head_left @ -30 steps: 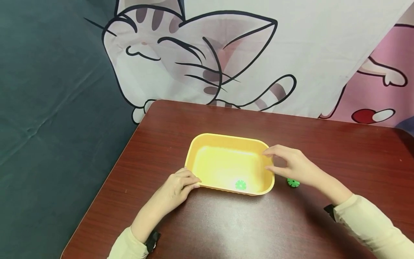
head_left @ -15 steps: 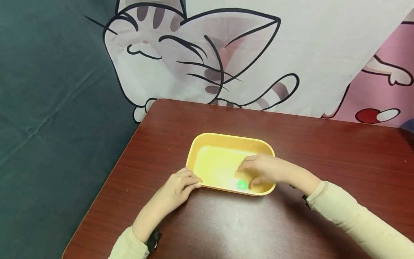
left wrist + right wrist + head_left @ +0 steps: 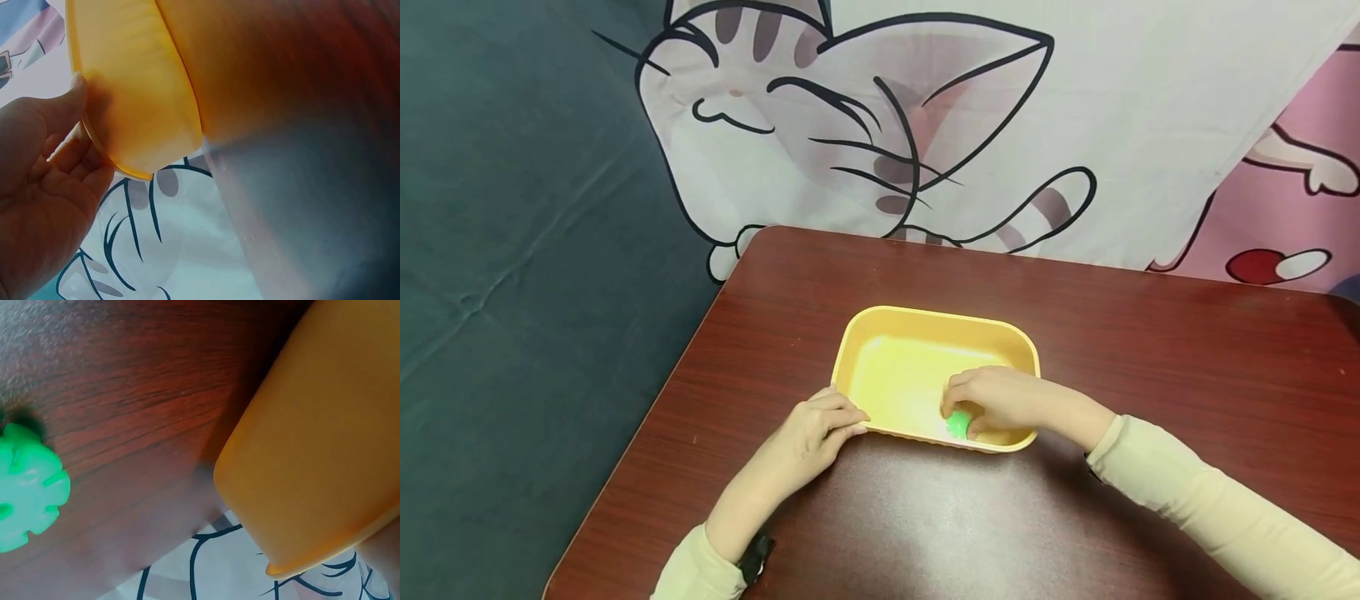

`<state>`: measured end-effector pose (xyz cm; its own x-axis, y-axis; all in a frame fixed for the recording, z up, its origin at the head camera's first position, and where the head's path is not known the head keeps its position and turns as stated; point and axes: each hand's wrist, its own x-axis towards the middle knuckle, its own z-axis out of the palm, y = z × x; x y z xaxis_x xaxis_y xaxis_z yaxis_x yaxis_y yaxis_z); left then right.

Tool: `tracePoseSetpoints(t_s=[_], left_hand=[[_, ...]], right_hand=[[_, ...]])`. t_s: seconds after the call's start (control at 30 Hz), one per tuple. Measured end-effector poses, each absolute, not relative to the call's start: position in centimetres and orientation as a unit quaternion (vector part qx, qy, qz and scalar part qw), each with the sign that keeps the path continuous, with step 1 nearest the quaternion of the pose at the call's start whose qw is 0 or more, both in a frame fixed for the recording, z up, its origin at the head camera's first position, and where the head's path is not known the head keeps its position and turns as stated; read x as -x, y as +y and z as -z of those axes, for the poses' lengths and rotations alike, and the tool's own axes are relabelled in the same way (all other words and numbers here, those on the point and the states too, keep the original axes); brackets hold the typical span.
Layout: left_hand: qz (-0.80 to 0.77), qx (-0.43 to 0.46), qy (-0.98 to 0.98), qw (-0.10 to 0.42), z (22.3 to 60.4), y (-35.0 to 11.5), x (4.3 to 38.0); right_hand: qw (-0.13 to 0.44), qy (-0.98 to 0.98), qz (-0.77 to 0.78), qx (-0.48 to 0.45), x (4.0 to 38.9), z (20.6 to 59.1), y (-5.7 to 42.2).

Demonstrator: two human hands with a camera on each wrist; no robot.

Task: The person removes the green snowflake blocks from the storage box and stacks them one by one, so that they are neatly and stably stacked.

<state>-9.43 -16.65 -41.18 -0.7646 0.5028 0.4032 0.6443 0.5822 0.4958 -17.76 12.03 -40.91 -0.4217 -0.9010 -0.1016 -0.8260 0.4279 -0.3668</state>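
A yellow plastic bin (image 3: 910, 367) sits on the table. At its near left corner my left hand (image 3: 812, 429) holds the rim; in the left wrist view the thumb (image 3: 76, 94) lies on one side of the wall (image 3: 134, 81) and the fingers on the other. My right hand (image 3: 1000, 396) reaches down into the bin over its right end. Its thumb and fingers close round a green notched disc (image 3: 957, 425) on the bin floor, partly hiding it. A second green notched disc (image 3: 28, 490) lies on the table outside the bin, seen in the right wrist view.
The brown wooden table (image 3: 760, 333) has its left edge running diagonally toward me. Behind it hangs a white cloth (image 3: 985, 125) printed with a cartoon cat, and a dark green cloth (image 3: 527, 250) covers the left side.
My right hand has moved left from the bin's right rim down inside it, and its fingers have closed round the green disc. The left hand stays on the rim.
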Motion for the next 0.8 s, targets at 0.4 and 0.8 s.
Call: tracePoseSetpoints(t_s=[0.4, 0.8], left_hand=[[0.320, 0.325, -0.883, 0.110, 41.1, -16.5, 9.4], [0.322, 0.328, -0.880, 0.120, 41.1, -16.5, 9.3]], right_hand=[[0.155, 0.854, 0.129, 0.479, 17.5, 41.1, 12.0], [0.095, 0.841, 0.135, 0.514, 16.7, 41.2, 11.7]])
